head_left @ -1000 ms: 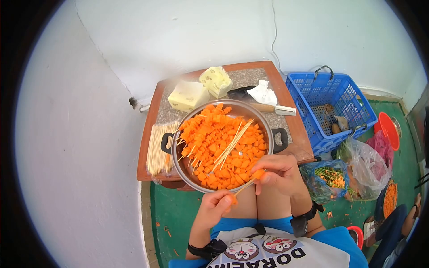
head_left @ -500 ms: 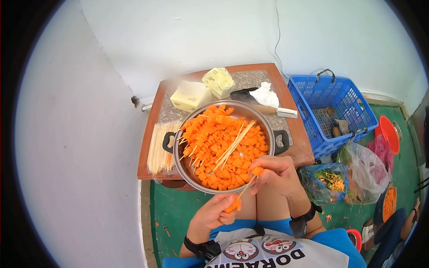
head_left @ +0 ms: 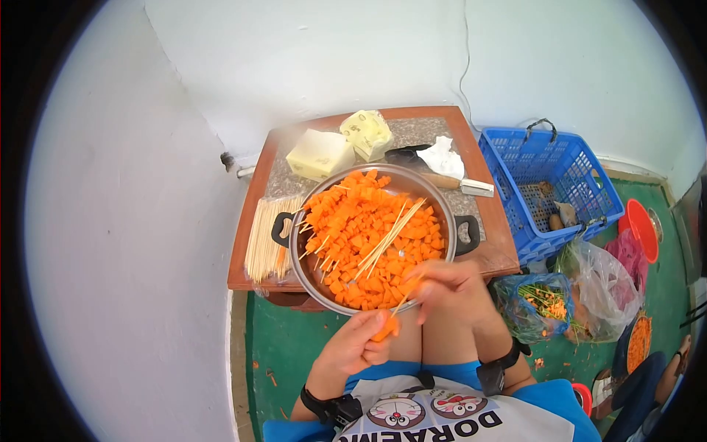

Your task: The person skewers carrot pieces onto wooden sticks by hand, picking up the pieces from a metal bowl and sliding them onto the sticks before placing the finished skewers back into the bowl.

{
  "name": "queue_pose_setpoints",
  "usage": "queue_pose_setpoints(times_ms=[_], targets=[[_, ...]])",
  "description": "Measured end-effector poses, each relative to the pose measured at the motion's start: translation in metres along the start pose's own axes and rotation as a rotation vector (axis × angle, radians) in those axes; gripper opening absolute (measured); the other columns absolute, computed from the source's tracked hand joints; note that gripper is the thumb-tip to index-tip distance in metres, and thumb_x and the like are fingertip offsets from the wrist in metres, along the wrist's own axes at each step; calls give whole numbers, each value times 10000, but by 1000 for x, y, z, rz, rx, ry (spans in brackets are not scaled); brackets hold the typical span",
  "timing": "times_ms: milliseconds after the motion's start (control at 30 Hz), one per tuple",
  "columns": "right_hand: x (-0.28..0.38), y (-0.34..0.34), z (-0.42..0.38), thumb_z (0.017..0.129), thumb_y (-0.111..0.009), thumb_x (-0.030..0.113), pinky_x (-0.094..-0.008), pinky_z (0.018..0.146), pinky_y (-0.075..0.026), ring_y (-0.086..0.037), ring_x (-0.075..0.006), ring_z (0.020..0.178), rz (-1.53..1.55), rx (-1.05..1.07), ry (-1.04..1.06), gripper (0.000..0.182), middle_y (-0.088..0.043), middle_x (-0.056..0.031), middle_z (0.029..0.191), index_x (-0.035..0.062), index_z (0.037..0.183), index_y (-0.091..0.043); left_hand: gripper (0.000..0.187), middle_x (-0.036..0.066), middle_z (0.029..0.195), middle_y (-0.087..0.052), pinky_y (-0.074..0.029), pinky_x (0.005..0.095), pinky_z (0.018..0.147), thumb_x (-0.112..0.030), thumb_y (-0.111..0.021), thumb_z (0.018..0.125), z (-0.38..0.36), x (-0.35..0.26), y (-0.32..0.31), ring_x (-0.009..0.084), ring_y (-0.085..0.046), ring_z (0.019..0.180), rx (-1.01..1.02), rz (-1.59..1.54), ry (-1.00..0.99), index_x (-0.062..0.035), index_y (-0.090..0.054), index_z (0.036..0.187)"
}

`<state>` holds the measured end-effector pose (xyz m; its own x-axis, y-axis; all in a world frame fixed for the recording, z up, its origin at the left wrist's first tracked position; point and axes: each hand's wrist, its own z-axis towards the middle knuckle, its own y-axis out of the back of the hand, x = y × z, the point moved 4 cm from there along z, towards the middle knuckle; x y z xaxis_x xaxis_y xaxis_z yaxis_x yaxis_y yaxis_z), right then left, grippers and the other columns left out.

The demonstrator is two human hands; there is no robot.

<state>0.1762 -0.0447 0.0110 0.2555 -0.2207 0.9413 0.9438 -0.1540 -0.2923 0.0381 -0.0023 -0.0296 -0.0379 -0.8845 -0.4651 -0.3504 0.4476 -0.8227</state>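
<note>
Fingers of the left hand (head_left: 352, 348) pinched a carrot cube (head_left: 383, 329) on the skewer (head_left: 398, 303); right hand (head_left: 449, 287) blurred, grip unclear—best push straight, tip clear of fingertips.

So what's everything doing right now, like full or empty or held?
pot: full of carrot cubes
skewer: held in both hands, carrot threaded on
left hand: gripping the skewer
right hand: blurred, pinching carrot
knife: lying flat
blue basket: nearly empty
</note>
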Motion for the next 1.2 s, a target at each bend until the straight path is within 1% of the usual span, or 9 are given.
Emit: queue_pose_setpoints(times_ms=[133,400,633,800,900,967,1100,1133,1200], targets=[[-11,-11,0,766,-526,43,-203,453,-466,-547,-132,552,-9,-4,-35,188,-538,-88,797,-76,910,-547,341,-50,489,-319,-173,190,367,-312,-375,867,6,-6,-6,23,-237,405,-139,137,-194,-23,-489,727],[-14,-12,-2,761,-556,85,-150,385,-409,-499,-52,596,-146,-24,-74,182,-532,-45,788,-28,902,-578,231,62,519,-489,-350,234,406,-226,-470,824,2,-22,-14,154,-475,428,-607,1313,-946,-3,-530,817],[-12,-10,-1,764,-552,96,-142,386,-406,-490,-40,587,-195,-31,-62,185,-540,-33,777,-14,910,-582,204,120,564,-513,-395,276,451,-189,-472,813,-4,-22,-20,217,-529,485,-701,1305,-980,4,-518,858],[-13,-7,1,767,-545,87,-139,441,-396,-490,-48,636,-72,-13,-56,191,-537,-30,800,-15,925,-579,231,47,558,-481,-343,206,432,-196,-427,843,-4,-20,-18,85,-449,472,-601,1091,-863,11,-500,915],[-5,-1,8,761,-547,89,-178,522,-396,-492,-82,686,-235,-3,31,195,-531,-45,814,-8,926,-582,317,7,557,-434,-263,167,402,-273,-379,864,-6,-22,-8,41,-348,441,-502,914,-895,17,-479,945],[10,23,17,746,-556,100,-228,569,-387,-495,-128,704,-577,-335,286,151,-524,-58,814,-8,844,-594,318,18,558,-441,-266,163,394,-272,-383,864,-16,-25,-7,44,-359,439,-520,831,-878,17,-470,964],[18,43,26,729,-563,118,-264,542,-383,-503,-210,654,-986,-333,377,148,-528,-94,758,-10,655,-550,282,63,629,-489,-278,158,384,-235,-396,861,-25,-25,2,61,-393,441,-488,617,-878,1,-431,1012],[20,42,28,729,-563,118,-264,542,-383,-503,-210,654,-993,-326,371,148,-528,-94,758,-10,655,-550,275,75,667,-502,-280,157,397,-212,-408,858,-26,-24,5,58,-395,453,-479,537,-882,7,-417,1025],[9,39,36,719,-560,118,-293,613,-387,-503,-248,670,-1120,-161,-91,113,-533,-100,743,10,685,-563,262,89,683,-511,-278,160,387,-200,-409,855,-26,-22,8,62,-398,439,-470,536,-890,-5,-398,1030]])
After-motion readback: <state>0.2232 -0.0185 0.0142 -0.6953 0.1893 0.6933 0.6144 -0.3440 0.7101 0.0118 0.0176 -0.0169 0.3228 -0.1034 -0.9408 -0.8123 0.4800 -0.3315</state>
